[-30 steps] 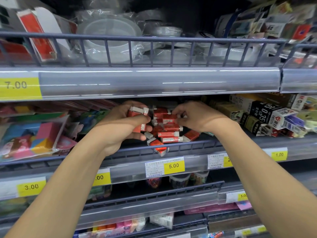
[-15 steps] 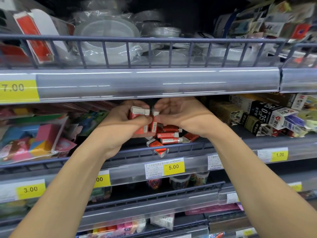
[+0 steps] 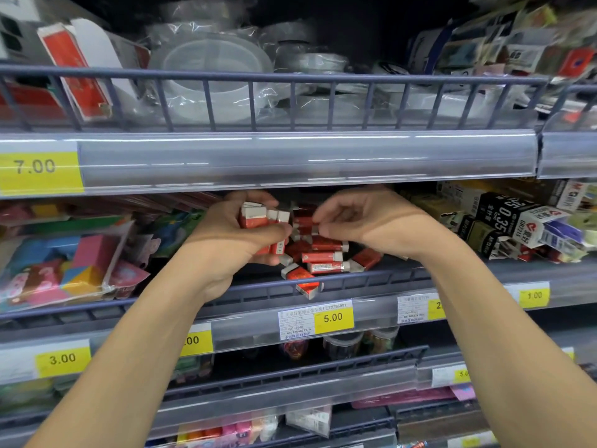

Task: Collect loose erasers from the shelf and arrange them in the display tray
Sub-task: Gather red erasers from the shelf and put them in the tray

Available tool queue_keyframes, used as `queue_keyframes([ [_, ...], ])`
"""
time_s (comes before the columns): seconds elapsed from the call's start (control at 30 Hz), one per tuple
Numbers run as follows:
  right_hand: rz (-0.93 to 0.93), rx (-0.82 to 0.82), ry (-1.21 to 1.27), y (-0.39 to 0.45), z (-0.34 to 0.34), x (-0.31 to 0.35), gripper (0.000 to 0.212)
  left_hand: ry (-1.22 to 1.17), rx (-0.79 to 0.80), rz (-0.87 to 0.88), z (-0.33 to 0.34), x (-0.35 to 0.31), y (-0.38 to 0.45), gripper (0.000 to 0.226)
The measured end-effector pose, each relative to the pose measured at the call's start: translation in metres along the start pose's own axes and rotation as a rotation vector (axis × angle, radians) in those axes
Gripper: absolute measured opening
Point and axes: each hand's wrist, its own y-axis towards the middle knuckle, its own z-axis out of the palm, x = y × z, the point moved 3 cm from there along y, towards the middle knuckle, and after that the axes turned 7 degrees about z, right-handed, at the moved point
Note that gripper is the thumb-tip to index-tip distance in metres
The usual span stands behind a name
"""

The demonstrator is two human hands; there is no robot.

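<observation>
Several red erasers with white ends [image 3: 255, 216] are stacked upright in my left hand [image 3: 226, 240], which is shut around them under the upper shelf. A loose pile of the same erasers [image 3: 323, 257] lies on the middle shelf between my hands. One eraser [image 3: 308, 287] pokes out through the shelf's front rail [image 3: 371, 279]. My right hand [image 3: 371, 221] hovers just right of the held stack, fingers curled, thumb and forefinger slightly apart over the pile's top, with nothing visible in them. I see no display tray.
The upper shelf's front edge [image 3: 290, 156] hangs low over both hands. Colourful packets [image 3: 64, 263] fill the shelf to the left, and boxes of pencil leads [image 3: 504, 221] crowd the right. A 5.00 price tag [image 3: 332, 317] sits below the pile.
My right hand brought an eraser from the pile to the stack in my left hand, then drew back to the right. The left hand's stack has grown.
</observation>
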Motion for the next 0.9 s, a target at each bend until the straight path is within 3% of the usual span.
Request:
queue_keyframes([
  [0.1, 0.058, 0.170, -0.298, -0.004, -0.002, -0.005, 0.015, -0.012, -0.025, -0.009, -0.003, 0.000, 0.002, 0.035],
  [0.23, 0.050, 0.199, -0.484, -0.003, 0.003, -0.007, 0.026, -0.004, -0.015, -0.025, -0.002, -0.001, 0.002, 0.034],
  [0.43, -0.085, -0.023, -0.352, -0.008, -0.001, 0.001, 0.016, -0.002, 0.005, -0.043, -0.004, 0.000, 0.002, 0.027],
  [0.53, -0.103, 0.031, -0.109, -0.011, 0.005, 0.010, 0.015, -0.037, 0.044, -0.055, -0.001, -0.001, 0.001, 0.025],
  [0.67, -0.103, 0.102, 0.227, -0.010, 0.018, 0.027, 0.008, -0.060, 0.144, -0.061, 0.004, -0.004, -0.002, 0.046],
  [0.9, -0.063, 0.020, 0.373, -0.005, 0.027, 0.035, 0.015, 0.019, 0.167, 0.005, 0.004, -0.005, -0.004, 0.058],
])
